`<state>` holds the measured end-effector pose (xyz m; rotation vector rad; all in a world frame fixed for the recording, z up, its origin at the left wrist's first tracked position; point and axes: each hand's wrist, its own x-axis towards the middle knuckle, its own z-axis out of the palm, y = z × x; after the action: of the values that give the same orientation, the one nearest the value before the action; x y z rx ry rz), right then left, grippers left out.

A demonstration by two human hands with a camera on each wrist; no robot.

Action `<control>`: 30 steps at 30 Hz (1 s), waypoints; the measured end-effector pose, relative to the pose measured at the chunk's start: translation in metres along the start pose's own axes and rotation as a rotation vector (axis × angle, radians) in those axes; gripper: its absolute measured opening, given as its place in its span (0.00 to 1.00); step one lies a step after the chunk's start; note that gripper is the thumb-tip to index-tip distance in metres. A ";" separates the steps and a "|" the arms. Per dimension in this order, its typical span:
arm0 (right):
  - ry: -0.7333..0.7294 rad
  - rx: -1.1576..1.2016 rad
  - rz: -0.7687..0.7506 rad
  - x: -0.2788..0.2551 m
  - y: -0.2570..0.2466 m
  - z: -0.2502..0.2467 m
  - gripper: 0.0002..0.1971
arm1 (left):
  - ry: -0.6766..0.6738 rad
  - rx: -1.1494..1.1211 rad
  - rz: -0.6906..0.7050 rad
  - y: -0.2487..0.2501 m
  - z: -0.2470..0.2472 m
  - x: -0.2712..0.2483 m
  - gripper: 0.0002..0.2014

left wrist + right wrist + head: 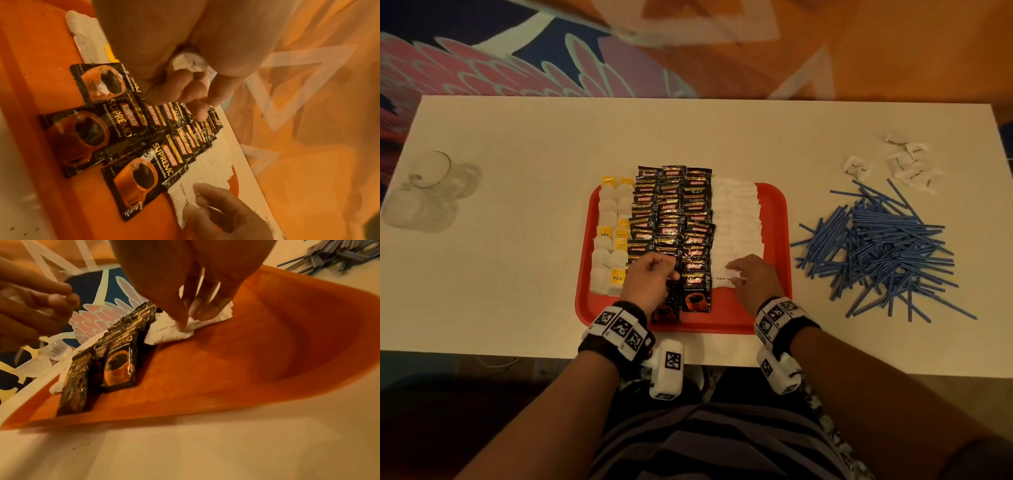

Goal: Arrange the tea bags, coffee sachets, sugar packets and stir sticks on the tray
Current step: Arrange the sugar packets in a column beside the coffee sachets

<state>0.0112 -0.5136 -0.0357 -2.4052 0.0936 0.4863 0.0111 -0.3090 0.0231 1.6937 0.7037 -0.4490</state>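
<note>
Glasses: a cluster of clear glasses is seen at the far left of the white desk, one lying on its side.
Tray: a red tray is set at the middle of the desk, near its front edge.
Tea bags: two columns of white tea bags with yellow tags are laid along the tray's left side.
Left hand: the left hand is held above the near end of the coffee columns; its fingers are curled in, and crumpled white packets are gripped in the palm.
Coffee sachets: black coffee sachets are laid in three overlapping columns down the tray's middle, just beside the tea bags.
Sugar packets: white sugar packets are laid in overlapping rows right of the coffee.
Right hand: the right hand is placed on the nearest sugar packet; its fingers are spread and pressed onto the packet.
Stir sticks: a loose heap of blue stir sticks is left on the desk right of the tray, well apart from it.
Loose packets: more white packets are scattered behind the heap.
</note>
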 end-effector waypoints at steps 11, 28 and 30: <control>0.117 0.227 -0.094 -0.002 -0.028 -0.061 0.05 | -0.236 -0.396 -0.150 0.046 0.032 -0.017 0.30; -0.109 0.254 -0.175 -0.008 -0.066 -0.148 0.04 | -0.550 -0.337 -0.059 0.095 0.078 -0.035 0.27; -0.087 0.291 -0.148 -0.007 -0.063 -0.153 0.05 | -0.436 -0.224 0.072 0.091 0.077 -0.032 0.14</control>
<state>0.0656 -0.5624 0.1133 -2.0864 -0.0493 0.4722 0.0539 -0.4021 0.0923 1.3446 0.3570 -0.6387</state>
